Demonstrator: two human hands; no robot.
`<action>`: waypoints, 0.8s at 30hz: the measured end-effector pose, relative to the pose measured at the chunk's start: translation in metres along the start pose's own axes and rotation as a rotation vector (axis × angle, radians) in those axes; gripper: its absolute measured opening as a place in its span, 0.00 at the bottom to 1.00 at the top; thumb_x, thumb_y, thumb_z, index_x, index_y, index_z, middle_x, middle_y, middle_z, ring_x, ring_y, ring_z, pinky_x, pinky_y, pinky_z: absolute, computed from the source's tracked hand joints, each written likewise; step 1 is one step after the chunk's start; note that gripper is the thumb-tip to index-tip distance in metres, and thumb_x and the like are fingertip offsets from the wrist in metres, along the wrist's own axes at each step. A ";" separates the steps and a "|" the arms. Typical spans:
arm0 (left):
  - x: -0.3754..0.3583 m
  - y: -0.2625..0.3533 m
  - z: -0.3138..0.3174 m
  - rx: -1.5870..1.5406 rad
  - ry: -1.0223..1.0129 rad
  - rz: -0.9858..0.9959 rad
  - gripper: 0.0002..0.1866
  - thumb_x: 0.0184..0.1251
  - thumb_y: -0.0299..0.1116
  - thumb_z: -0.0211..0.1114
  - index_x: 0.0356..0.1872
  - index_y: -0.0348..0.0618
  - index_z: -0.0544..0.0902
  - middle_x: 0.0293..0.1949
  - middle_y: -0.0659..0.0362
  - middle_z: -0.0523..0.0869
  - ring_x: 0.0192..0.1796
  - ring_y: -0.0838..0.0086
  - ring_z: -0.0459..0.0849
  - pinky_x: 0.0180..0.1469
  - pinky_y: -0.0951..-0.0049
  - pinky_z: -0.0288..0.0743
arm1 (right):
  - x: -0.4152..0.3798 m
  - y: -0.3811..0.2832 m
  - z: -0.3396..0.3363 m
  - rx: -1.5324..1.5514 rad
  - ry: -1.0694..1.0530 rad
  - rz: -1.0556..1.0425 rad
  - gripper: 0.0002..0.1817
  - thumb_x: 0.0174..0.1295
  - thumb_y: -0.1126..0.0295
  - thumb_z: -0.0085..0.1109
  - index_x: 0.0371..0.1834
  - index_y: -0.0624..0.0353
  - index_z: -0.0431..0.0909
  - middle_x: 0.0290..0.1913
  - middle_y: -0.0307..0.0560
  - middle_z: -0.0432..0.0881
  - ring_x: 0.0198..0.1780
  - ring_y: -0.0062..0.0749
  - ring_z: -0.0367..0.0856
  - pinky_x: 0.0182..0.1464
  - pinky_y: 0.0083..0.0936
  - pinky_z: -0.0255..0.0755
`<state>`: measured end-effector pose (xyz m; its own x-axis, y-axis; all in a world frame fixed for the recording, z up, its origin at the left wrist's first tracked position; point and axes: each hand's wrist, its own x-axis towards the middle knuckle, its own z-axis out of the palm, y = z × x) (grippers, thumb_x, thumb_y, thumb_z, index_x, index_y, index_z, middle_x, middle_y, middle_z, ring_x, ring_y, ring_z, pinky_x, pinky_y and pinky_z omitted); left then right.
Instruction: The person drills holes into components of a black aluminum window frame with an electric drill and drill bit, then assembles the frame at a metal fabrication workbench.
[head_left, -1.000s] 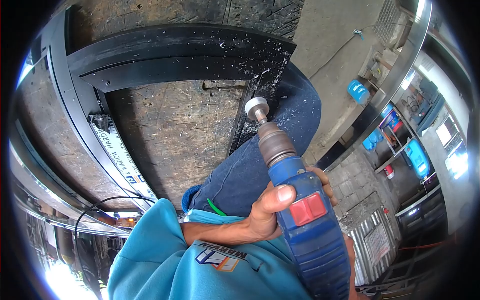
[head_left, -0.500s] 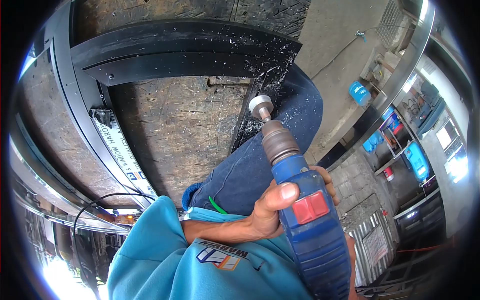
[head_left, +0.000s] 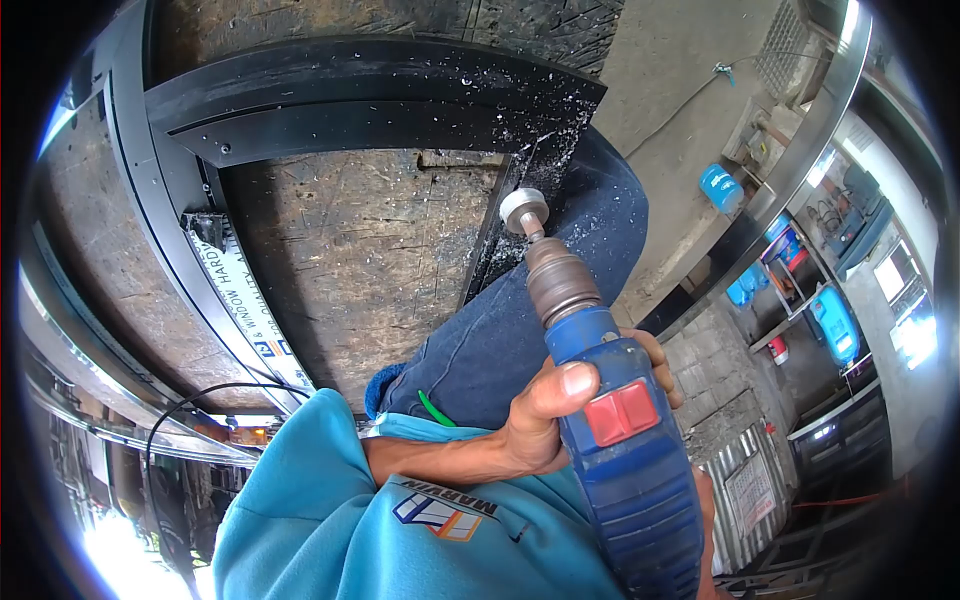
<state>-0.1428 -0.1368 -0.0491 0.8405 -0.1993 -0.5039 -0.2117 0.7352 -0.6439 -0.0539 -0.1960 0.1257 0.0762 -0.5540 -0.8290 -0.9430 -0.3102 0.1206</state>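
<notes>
One blue plastic power drill with a red switch (head_left: 620, 440) is in view, gripped by one hand (head_left: 560, 415) whose fingers (head_left: 665, 375) wrap closed around its body; which hand it is cannot be told, and no second hand shows. Its round silver hole-saw bit (head_left: 523, 210) sits at the inner edge of one black metal window frame (head_left: 380, 100), dusted with pale shavings. The frame lies on a scratched wooden worktop (head_left: 370, 260) in an open workshop, with blue canisters (head_left: 720, 187) on the concrete floor well apart, and a denim-clad knee (head_left: 590, 230) just beside the bit.
</notes>
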 end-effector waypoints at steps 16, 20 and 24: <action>0.002 -0.005 -0.002 -0.145 -0.037 0.060 0.37 0.45 0.54 0.65 0.50 0.33 0.73 0.43 0.47 0.80 0.47 0.57 0.81 0.52 0.56 0.76 | -0.016 -0.007 -0.021 -1.248 -0.424 -0.742 0.49 0.62 0.52 0.58 0.74 0.66 0.38 0.72 0.69 0.51 0.69 0.60 0.58 0.68 0.41 0.55; 0.003 -0.006 -0.003 -0.166 -0.067 0.063 0.37 0.45 0.55 0.65 0.51 0.33 0.73 0.43 0.47 0.80 0.47 0.56 0.81 0.52 0.56 0.76 | -0.014 0.001 -0.027 -1.157 -0.415 -0.683 0.49 0.61 0.55 0.61 0.75 0.63 0.38 0.72 0.68 0.51 0.69 0.59 0.58 0.68 0.40 0.56; 0.002 -0.007 -0.002 -0.167 -0.066 0.059 0.37 0.46 0.55 0.64 0.51 0.33 0.73 0.43 0.46 0.80 0.47 0.55 0.81 0.51 0.55 0.77 | -0.014 0.000 -0.023 -1.171 -0.419 -0.601 0.50 0.59 0.53 0.63 0.74 0.62 0.40 0.71 0.65 0.52 0.69 0.54 0.59 0.67 0.39 0.57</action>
<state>-0.1405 -0.1438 -0.0474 0.8541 -0.1121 -0.5079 -0.3363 0.6258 -0.7037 -0.0474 -0.2058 0.1503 0.0713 0.1021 -0.9922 0.0353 -0.9944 -0.0998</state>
